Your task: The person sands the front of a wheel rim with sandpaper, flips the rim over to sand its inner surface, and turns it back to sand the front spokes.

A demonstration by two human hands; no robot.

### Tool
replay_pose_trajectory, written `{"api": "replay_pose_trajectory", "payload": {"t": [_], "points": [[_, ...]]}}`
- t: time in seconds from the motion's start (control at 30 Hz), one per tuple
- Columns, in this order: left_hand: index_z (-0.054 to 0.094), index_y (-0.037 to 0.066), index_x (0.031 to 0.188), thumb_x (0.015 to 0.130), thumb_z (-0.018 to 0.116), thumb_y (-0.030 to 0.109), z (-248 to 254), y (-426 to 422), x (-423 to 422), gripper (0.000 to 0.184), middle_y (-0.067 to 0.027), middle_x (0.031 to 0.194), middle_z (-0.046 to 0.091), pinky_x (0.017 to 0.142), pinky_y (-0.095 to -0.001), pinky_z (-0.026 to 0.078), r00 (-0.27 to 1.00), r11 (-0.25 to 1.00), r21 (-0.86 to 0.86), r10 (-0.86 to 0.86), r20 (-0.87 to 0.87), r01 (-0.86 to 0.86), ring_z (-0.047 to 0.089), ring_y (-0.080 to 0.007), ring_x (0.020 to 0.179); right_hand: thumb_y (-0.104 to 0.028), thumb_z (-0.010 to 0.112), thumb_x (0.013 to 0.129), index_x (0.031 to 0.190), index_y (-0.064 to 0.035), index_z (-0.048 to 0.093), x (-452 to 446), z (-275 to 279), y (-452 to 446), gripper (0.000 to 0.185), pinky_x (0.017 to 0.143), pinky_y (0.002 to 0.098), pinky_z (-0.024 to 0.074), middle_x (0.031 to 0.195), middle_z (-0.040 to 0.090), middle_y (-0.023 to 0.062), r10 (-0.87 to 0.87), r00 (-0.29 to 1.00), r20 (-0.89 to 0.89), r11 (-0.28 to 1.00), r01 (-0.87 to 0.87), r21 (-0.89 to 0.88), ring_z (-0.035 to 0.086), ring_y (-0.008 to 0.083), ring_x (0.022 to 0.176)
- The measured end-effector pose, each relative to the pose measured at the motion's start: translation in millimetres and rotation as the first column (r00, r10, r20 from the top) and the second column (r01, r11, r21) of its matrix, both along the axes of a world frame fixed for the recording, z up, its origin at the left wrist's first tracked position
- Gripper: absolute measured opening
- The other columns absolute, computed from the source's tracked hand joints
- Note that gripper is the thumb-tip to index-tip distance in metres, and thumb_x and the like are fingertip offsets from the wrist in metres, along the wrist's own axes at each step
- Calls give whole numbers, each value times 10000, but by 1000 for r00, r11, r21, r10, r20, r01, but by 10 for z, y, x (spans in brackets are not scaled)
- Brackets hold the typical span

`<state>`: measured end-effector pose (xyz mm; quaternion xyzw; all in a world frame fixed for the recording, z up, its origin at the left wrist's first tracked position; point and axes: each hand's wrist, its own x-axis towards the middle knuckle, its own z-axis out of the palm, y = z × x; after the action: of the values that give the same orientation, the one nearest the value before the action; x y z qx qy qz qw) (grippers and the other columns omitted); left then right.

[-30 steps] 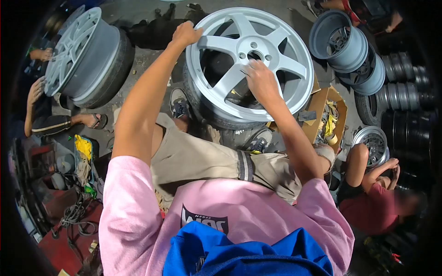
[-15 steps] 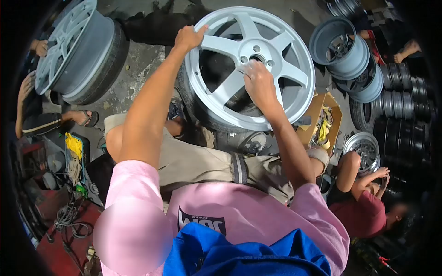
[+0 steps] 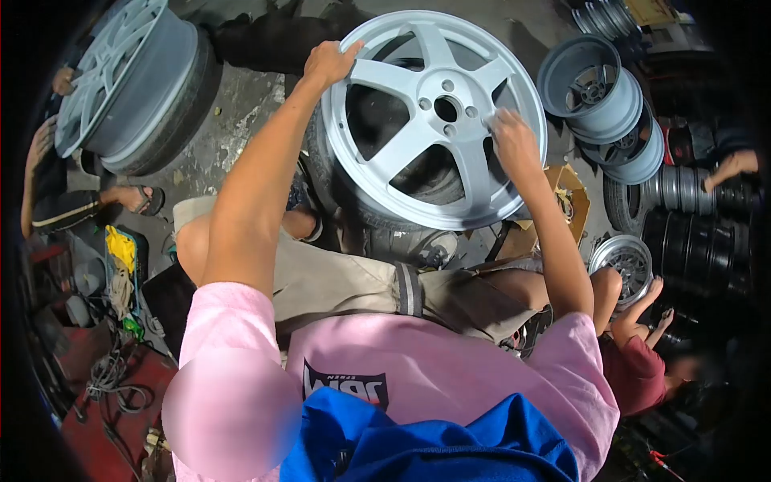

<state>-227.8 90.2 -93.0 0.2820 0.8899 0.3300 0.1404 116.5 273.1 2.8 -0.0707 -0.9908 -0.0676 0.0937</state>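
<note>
A pale grey six-spoke wheel rim [image 3: 414,145] leans in front of me on top of a dark tire [image 3: 321,153]. My left hand [image 3: 329,63] grips the rim's upper left edge, its fingers wrapped round the lip. On the right side of the wheel, my right hand [image 3: 514,138] is bent over a spoke near the hub, its fingers pressed together and blurred. Whatever lies under those fingertips, if anything, is too small and smeared to name.
Another rim [image 3: 152,88] on a tire stands at the left, with a person's hands at it. Stacked rims [image 3: 582,76] and a cardboard box [image 3: 574,213] are at the right. A person in red [image 3: 634,373] sits lower right. Cables [image 3: 112,377] lie lower left.
My right hand has moved from the hub to the right, onto the spoke area. My left hand keeps its hold on the rim's edge. The person in red has moved an arm.
</note>
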Motion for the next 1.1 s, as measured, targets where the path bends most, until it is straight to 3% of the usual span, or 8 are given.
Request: {"api": "replay_pose_trajectory", "payload": {"t": [0.13, 0.2, 0.53, 0.63, 0.77, 0.9, 0.97, 1.1], "points": [[706, -44, 1129, 894, 549, 654, -5, -2, -4, 753, -269, 1143, 689, 961, -493, 502, 999, 1000, -4, -4, -33, 4, 644, -422, 1121, -7, 608, 774, 985, 8, 743, 34, -42, -473, 251, 833, 453, 549, 983, 682, 177, 31, 999, -21, 983, -34, -182, 666, 362, 940], [706, -44, 1127, 895, 547, 657, -5, -4, 22, 756, -270, 1145, 687, 962, -493, 502, 999, 1000, -6, -5, -38, 5, 643, -424, 1123, -26, 630, 789, 952, 14, 751, -327, -40, -757, 207, 801, 461, 541, 918, 679, 207, -20, 993, -115, 861, -42, -507, 673, 390, 860], [707, -61, 1105, 892, 548, 676, -42, 12, -40, 784, -294, 1140, 678, 966, -491, 500, 999, 999, -35, -5, -38, 4, 640, -430, 1126, -122, 662, 829, 974, -32, 775, -1213, -502, -549, 204, 813, 424, 537, 911, 721, 204, -283, 860, -425, 880, 56, -472, 700, 375, 831], [707, -68, 1098, 895, 548, 671, 13, -18, -30, 783, -302, 1119, 681, 962, -497, 500, 1000, 1000, -6, -7, -24, 7, 644, -442, 1107, -99, 688, 791, 917, -15, 783, -1325, -459, -402, 178, 782, 456, 545, 905, 727, 217, -584, 693, -422, 740, 241, -628, 709, 395, 828], [704, -70, 1103, 902, 549, 657, -33, -14, -30, 770, -301, 1113, 683, 956, -499, 502, 1000, 1000, 15, -13, -25, 13, 645, -445, 1100, -88, 679, 799, 930, -26, 784, -1193, -452, -651, 179, 793, 458, 540, 905, 727, 219, -508, 745, -433, 767, 162, -620, 702, 400, 831], [707, -70, 1098, 906, 548, 648, -15, 0, -24, 760, -298, 1107, 686, 954, -498, 503, 1000, 1000, 19, -12, -2, 12, 649, -442, 1096, -93, 649, 835, 957, -52, 777, -433, 113, -721, 182, 849, 417, 536, 994, 725, 189, -35, 999, -38, 884, 13, -468, 686, 374, 907], [709, -63, 1101, 906, 550, 647, -21, -10, -2, 753, -295, 1102, 689, 957, -493, 503, 999, 999, 41, -9, -34, 10, 652, -436, 1093, -72, 669, 804, 938, -51, 772, -164, 55, -339, 170, 873, 426, 530, 1019, 713, 186, -39, 989, 141, 927, 89, -365, 671, 365, 961], [709, -53, 1114, 904, 557, 645, 57, -11, 31, 745, -291, 1103, 691, 965, -489, 501, 1000, 1000, 10, 1, -20, -1, 653, -429, 1096, -26, 641, 778, 889, -47, 766, -358, -63, 48, 169, 827, 443, 558, 905, 706, 166, -120, 992, -35, 989, 116, -95, 671, 342, 919]]}}
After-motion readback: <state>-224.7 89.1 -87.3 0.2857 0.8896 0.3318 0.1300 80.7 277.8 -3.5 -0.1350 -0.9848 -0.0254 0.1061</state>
